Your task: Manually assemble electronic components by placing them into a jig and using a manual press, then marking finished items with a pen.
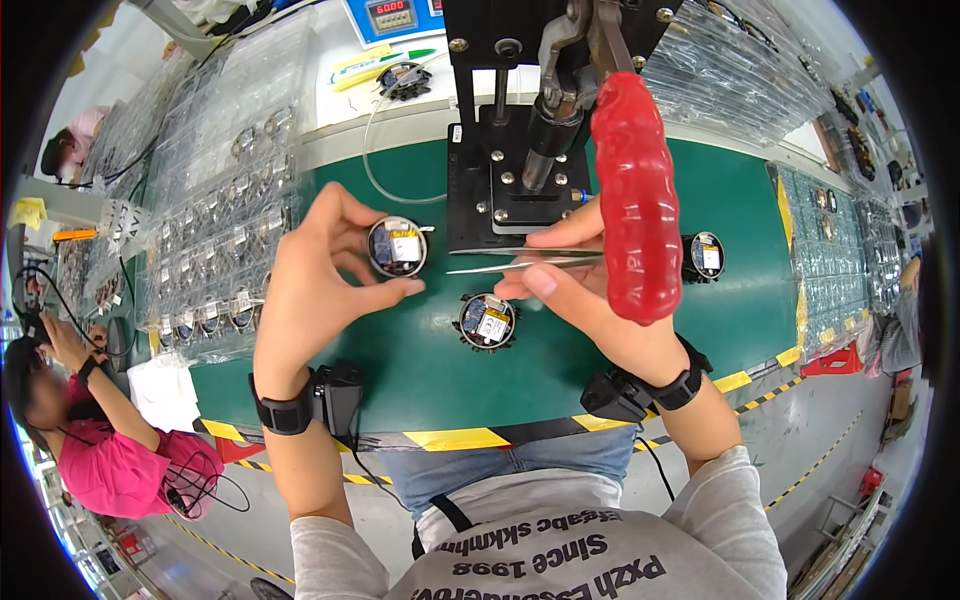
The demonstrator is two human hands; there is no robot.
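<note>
My left hand (312, 282) curls its thumb and fingers round the rim of a round watch case (384, 257), its open face up. Inside it show a white label, a yellow strip and dark circuit parts. In my right hand (585, 295) is a pair of metal tweezers (490, 269), their tips slightly apart and pointing left toward that case without touching it. A second round watch module (477, 330) lies on the green mat (420, 375) between my hands. Part of my right hand is hidden behind the red handle (638, 200) of a press.
The black press base (520, 200) stands just beyond my hands. Another module (707, 256) sits right of the red handle. Clear trays of parts (215, 230) lie at left, more trays (825, 250) at right. A person in pink (110, 455) works at far left.
</note>
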